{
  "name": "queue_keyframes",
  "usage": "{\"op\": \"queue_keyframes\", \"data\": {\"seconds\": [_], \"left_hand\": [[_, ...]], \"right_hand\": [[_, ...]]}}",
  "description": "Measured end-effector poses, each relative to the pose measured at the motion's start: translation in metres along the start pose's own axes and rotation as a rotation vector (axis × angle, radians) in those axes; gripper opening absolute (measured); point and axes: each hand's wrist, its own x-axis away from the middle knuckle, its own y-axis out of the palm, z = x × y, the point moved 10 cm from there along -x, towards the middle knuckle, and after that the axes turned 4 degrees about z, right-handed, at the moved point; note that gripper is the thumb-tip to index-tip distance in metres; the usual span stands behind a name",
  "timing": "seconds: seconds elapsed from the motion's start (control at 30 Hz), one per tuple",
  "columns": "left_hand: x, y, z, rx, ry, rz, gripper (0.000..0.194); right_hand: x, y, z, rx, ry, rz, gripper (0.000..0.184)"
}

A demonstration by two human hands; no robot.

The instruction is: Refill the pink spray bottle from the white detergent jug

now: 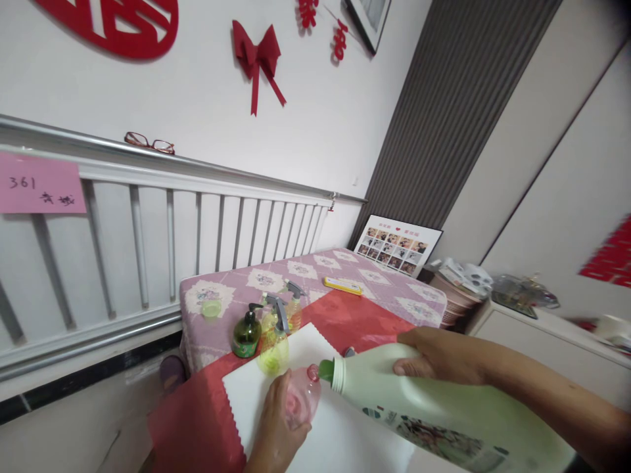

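My left hand (277, 420) is wrapped round a small clear pink bottle (304, 394) whose open neck points up and right. In my right hand (434, 355) is a large pale green detergent jug (444, 420), tipped nearly onto its side. The jug's darker green spout (326, 370) meets or almost meets the pink bottle's mouth; whether liquid is flowing I cannot tell. Just beyond my left hand stand a yellowish spray bottle (274, 351), another spray bottle (294, 309) and a dark green pump bottle (246, 336).
A white scalloped mat (246, 394) lies over a red cloth (197, 407) on the table with a purple patterned cover (310, 269). Farther back are a light green cap (211, 309) and a yellow box (342, 286). A white radiator (207, 223) runs along the left wall.
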Motion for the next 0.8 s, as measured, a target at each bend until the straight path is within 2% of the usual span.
{"op": "queue_keyframes", "data": {"seconds": [0.2,0.47,0.8], "left_hand": [[0.0003,-0.0027,0.0047,0.010,0.006,0.004,0.093],[0.0023,-0.0026,0.0074,0.015,0.032,0.032,0.091],[0.0020,-0.0030,0.0070,0.009,0.018,0.022,0.092]], "right_hand": [[-0.0006,-0.0030,0.0010,-0.062,0.000,0.043,0.033],[-0.0010,0.0010,-0.0002,0.008,0.004,-0.030,0.039],[0.0008,0.0004,-0.0035,0.020,0.008,-0.048,0.041]]}}
